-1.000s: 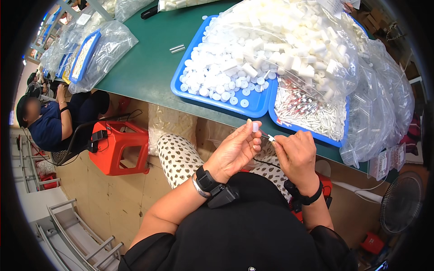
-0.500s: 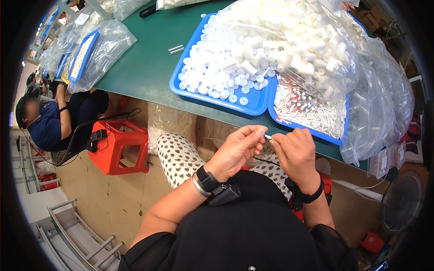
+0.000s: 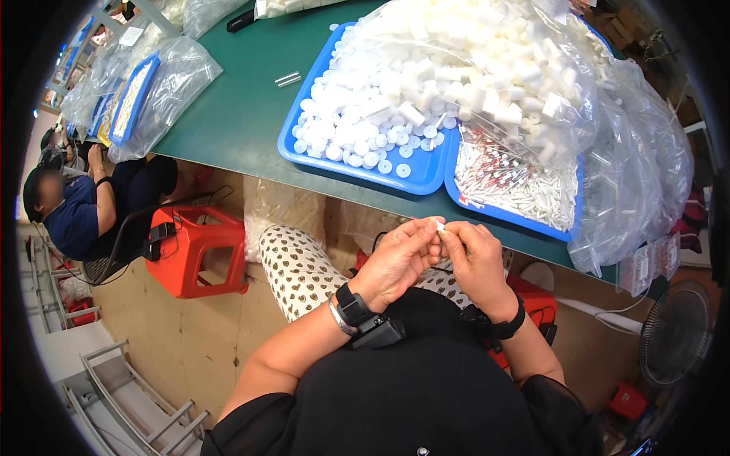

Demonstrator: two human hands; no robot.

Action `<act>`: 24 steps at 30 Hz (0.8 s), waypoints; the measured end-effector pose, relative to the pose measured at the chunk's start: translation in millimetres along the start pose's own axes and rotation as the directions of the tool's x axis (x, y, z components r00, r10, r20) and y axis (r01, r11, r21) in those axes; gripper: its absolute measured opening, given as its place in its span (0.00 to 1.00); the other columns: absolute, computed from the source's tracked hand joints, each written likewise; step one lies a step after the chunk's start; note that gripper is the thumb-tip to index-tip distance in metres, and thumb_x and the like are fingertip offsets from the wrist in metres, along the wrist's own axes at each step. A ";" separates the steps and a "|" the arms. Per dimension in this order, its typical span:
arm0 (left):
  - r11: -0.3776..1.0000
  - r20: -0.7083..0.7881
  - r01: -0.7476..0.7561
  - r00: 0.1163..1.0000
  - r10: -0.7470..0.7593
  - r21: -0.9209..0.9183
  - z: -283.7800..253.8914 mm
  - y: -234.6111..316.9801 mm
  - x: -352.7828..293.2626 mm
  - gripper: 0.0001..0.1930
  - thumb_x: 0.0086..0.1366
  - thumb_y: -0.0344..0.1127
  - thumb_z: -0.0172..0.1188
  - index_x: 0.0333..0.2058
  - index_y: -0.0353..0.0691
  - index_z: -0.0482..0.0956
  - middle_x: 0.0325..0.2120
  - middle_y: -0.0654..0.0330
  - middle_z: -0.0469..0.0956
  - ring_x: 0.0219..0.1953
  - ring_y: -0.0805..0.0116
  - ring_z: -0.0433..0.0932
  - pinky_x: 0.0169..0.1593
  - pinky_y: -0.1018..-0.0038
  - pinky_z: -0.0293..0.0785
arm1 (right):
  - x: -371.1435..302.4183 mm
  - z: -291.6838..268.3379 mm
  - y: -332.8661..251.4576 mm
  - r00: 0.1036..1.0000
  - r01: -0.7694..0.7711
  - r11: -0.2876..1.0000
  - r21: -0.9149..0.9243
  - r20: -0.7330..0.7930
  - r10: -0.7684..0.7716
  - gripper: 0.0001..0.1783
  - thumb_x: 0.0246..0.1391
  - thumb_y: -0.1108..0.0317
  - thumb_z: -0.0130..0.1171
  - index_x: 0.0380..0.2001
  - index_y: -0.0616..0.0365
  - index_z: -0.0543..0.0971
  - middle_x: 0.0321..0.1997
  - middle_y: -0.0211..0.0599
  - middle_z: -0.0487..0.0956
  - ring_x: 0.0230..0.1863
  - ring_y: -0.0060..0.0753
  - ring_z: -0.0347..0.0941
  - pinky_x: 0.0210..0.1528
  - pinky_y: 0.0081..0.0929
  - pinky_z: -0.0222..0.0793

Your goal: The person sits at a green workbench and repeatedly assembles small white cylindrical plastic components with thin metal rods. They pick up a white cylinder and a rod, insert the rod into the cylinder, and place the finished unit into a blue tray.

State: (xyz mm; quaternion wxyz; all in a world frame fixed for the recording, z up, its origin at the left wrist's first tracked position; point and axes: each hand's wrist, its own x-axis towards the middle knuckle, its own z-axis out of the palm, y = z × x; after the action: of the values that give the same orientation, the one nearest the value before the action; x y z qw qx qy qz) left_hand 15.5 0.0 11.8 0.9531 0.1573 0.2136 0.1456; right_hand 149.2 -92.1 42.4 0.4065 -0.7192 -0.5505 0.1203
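Observation:
My left hand (image 3: 401, 257) and my right hand (image 3: 476, 262) meet over my lap, in front of the table's near edge. Pinched between their fingertips is a small white part (image 3: 440, 226), mostly covered by the fingers, so its exact kind is unclear. Closest to my hands stands a blue tray (image 3: 511, 219) of slim white pieces (image 3: 536, 199), some with red bits among them. To its left, another blue tray (image 3: 422, 181) holds translucent white discs (image 3: 385, 166) with small centre holes. A clear bag of white cylindrical pieces (image 3: 508, 114) leans over both trays.
Two thin metal rods (image 3: 287, 79) lie on the green table (image 3: 228, 121). Clear plastic bags (image 3: 635, 175) hang over the right edge, near a fan (image 3: 674, 334). At left are a red stool (image 3: 196, 254) and a seated person (image 3: 80, 205).
My hands have come closer together, the right moving left toward the left fingertips. The small part shows less between them. The whole view has shifted slightly.

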 end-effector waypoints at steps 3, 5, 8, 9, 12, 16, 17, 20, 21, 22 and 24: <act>0.998 -0.033 -0.061 0.998 0.062 0.027 -1.8 6.3 -2.7 0.15 0.72 0.43 0.55 0.47 0.37 0.76 0.33 0.67 0.76 0.35 0.79 0.75 0.42 0.79 0.74 | 16.0 -22.2 -4.6 0.995 0.043 0.999 -0.016 0.095 -0.041 0.04 0.58 0.71 0.60 0.32 0.59 0.80 0.23 0.38 0.78 0.25 0.43 0.73 0.30 0.35 0.68; 0.992 -0.129 -0.091 0.986 0.102 0.092 5.7 11.7 -5.8 0.15 0.72 0.46 0.55 0.45 0.39 0.76 0.36 0.65 0.77 0.39 0.76 0.77 0.45 0.78 0.74 | 29.1 -34.9 4.1 0.995 0.093 0.983 -0.159 -0.007 -0.095 0.03 0.57 0.71 0.60 0.32 0.59 0.81 0.27 0.39 0.79 0.28 0.44 0.74 0.32 0.37 0.69; 0.995 -0.126 -0.085 0.988 0.092 0.056 17.3 15.2 -5.0 0.15 0.72 0.48 0.54 0.43 0.41 0.76 0.40 0.63 0.78 0.44 0.72 0.79 0.47 0.76 0.74 | 47.6 -50.2 29.0 0.975 0.217 0.879 -0.424 0.060 -0.212 0.02 0.51 0.74 0.60 0.29 0.59 0.80 0.27 0.39 0.78 0.31 0.44 0.74 0.34 0.37 0.71; 0.995 -0.107 -0.080 0.991 0.085 0.052 15.3 14.6 -5.0 0.15 0.72 0.48 0.54 0.43 0.41 0.76 0.41 0.62 0.78 0.45 0.71 0.79 0.47 0.76 0.75 | 52.7 -52.9 35.2 0.965 0.262 0.828 -0.495 0.124 -0.231 0.02 0.49 0.74 0.59 0.28 0.59 0.80 0.27 0.39 0.77 0.32 0.43 0.74 0.35 0.37 0.71; 0.997 -0.073 -0.070 0.995 0.073 0.040 7.4 12.0 -5.5 0.15 0.72 0.48 0.54 0.42 0.42 0.76 0.42 0.62 0.78 0.47 0.69 0.79 0.49 0.75 0.75 | 67.5 -56.3 41.5 0.927 0.352 0.805 -0.479 0.299 -0.227 0.01 0.44 0.75 0.57 0.23 0.59 0.77 0.25 0.39 0.76 0.34 0.43 0.75 0.36 0.36 0.72; 0.996 -0.099 -0.083 0.991 0.086 0.036 8.6 10.4 -4.7 0.15 0.72 0.48 0.54 0.42 0.42 0.76 0.42 0.61 0.78 0.47 0.69 0.78 0.51 0.73 0.75 | 80.3 -56.4 44.6 0.857 0.491 0.719 -0.492 0.424 -0.294 0.04 0.45 0.74 0.56 0.20 0.60 0.75 0.24 0.39 0.75 0.31 0.44 0.75 0.35 0.38 0.73; 0.996 -0.110 -0.087 0.990 0.090 0.034 9.4 10.3 -4.6 0.15 0.72 0.48 0.54 0.42 0.42 0.76 0.42 0.61 0.78 0.47 0.69 0.78 0.52 0.73 0.76 | 81.9 -57.7 45.3 0.853 0.492 0.730 -0.474 0.432 -0.294 0.03 0.45 0.74 0.56 0.20 0.61 0.75 0.24 0.40 0.75 0.31 0.44 0.75 0.35 0.38 0.73; 0.995 -0.120 -0.098 0.988 0.101 0.033 10.3 11.5 -5.4 0.15 0.72 0.47 0.54 0.42 0.42 0.76 0.42 0.61 0.78 0.48 0.68 0.78 0.53 0.72 0.76 | 84.2 -62.1 48.2 0.853 0.481 0.764 -0.431 0.429 -0.296 0.02 0.45 0.75 0.57 0.22 0.61 0.75 0.24 0.41 0.75 0.30 0.45 0.75 0.34 0.39 0.73; 0.995 -0.126 -0.098 0.987 0.101 0.030 10.2 11.8 -5.8 0.15 0.72 0.47 0.54 0.44 0.41 0.76 0.43 0.60 0.78 0.48 0.68 0.78 0.53 0.71 0.76 | 84.0 -63.2 49.0 0.861 0.469 0.776 -0.421 0.412 -0.296 0.02 0.45 0.76 0.58 0.23 0.62 0.75 0.24 0.41 0.75 0.30 0.45 0.76 0.34 0.39 0.73; 0.995 -0.131 -0.098 0.986 0.100 0.027 10.1 12.2 -6.4 0.15 0.72 0.46 0.54 0.45 0.41 0.76 0.43 0.59 0.78 0.48 0.67 0.78 0.54 0.71 0.76 | 83.5 -63.7 49.0 0.870 0.456 0.789 -0.412 0.395 -0.296 0.02 0.46 0.76 0.58 0.24 0.62 0.75 0.25 0.42 0.75 0.30 0.45 0.76 0.34 0.39 0.73; 0.994 -0.139 -0.103 0.985 0.106 0.029 10.7 14.0 -6.5 0.15 0.72 0.45 0.54 0.48 0.40 0.75 0.45 0.57 0.78 0.49 0.66 0.78 0.55 0.70 0.76 | 78.2 -63.7 42.0 0.916 0.370 0.880 -0.297 0.275 -0.292 0.03 0.46 0.77 0.59 0.27 0.62 0.76 0.25 0.42 0.76 0.27 0.43 0.77 0.31 0.35 0.73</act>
State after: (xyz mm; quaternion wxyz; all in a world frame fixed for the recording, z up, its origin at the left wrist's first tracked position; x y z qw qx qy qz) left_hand 11.8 7.9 28.3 0.9250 0.1679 0.2732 0.2037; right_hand 246.5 -53.9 74.6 0.2252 -0.6555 -0.7202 0.0304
